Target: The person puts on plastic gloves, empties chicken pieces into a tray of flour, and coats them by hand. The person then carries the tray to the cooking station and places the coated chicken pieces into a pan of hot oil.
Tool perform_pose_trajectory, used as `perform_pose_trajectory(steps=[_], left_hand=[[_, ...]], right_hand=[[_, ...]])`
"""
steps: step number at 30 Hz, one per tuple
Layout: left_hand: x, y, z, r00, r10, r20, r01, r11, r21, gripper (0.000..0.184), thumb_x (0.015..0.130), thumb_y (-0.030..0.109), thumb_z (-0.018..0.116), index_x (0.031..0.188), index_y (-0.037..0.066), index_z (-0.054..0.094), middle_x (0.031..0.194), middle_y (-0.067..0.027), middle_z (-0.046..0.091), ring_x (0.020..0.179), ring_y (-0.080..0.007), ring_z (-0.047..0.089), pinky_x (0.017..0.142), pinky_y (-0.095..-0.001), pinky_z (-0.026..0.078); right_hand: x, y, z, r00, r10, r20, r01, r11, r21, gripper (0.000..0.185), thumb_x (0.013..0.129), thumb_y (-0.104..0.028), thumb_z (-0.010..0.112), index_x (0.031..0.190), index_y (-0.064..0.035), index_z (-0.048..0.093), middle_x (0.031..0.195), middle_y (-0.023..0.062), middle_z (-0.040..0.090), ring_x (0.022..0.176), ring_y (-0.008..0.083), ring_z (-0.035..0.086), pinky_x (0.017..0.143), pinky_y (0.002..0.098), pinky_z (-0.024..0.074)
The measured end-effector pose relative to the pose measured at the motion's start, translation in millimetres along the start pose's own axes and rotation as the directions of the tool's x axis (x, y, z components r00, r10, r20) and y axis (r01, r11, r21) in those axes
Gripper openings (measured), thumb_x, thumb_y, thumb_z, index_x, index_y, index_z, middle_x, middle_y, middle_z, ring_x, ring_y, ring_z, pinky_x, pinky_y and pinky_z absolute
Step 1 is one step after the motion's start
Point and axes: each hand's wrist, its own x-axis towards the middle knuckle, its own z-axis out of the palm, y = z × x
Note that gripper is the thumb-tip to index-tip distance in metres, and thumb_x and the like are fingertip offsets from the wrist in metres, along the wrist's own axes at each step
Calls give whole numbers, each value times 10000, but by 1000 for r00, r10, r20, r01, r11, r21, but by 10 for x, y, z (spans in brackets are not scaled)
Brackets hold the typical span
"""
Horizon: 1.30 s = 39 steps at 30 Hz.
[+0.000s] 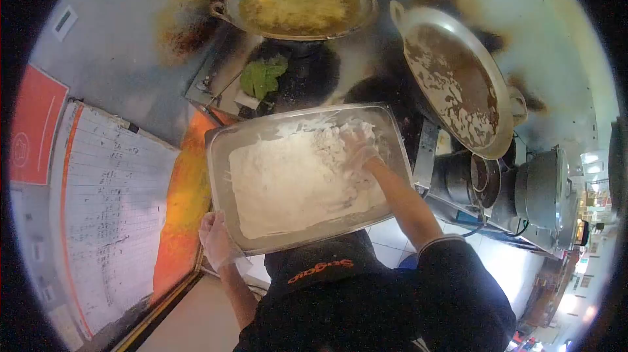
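Note:
A large rectangular metal tray filled with white, flour-like powder sits in front of my body, slightly tilted. My right hand, coated white, reaches into the powder near the far right corner. Pale clumps lie around its fingers; what they are under the coating I cannot make out. Powder partly hides those fingers. At the near left corner, my left hand wears a clear plastic glove. Its fingers are curled at the tray's edge.
Behind the tray, a wide pan holds bubbling yellow oil with food frying. A second pan of dark oil stands right. Green leaves lie on the stove. Pots stand farther right. A handwritten sheet hangs left.

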Motion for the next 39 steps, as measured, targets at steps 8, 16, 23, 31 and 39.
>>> perform_pose_trajectory(steps=[8,16,23,31,39], left_hand=[[63,-209,-27,997,-80,-14,79,994,-82,321,929,302,657,974,-14,678,878,-86,630,829,-188,556,791,-348,453],[103,-117,12,993,-116,7,115,974,-194,294,925,268,653,979,-18,694,829,-60,637,757,-155,554,733,-321,462],[94,-24,9,999,3,-33,-9,987,-163,213,915,201,661,950,-8,672,741,3,580,701,-95,505,677,-270,432],[109,-34,3,998,-59,4,59,988,-140,240,934,244,653,954,5,671,798,-34,609,764,-138,537,731,-301,436],[245,-389,-18,995,34,92,-29,998,-47,304,943,251,613,1079,-16,662,1011,-127,654,946,-246,585,893,-358,439]], right_hand=[[-164,302,-557,995,-95,10,89,959,270,806,694,-428,807,1408,-186,523,1492,194,454,1371,386,444,1138,435,374],[-196,397,-378,966,-257,-2,257,966,3,652,774,-461,747,1340,-185,577,1286,189,615,1214,344,574,1091,404,418],[-367,300,-540,997,-15,-81,47,911,410,648,785,-373,771,1351,-145,554,1350,127,564,1154,288,605,1015,379,478],[-995,-206,-1525,945,133,298,-322,534,782,587,794,-109,789,1342,-101,579,1336,112,580,1192,218,572,1008,338,481],[-1665,175,-2214,992,123,-38,10,226,974,637,711,25,782,1312,-57,588,1266,123,640,1123,242,632,967,336,527]])
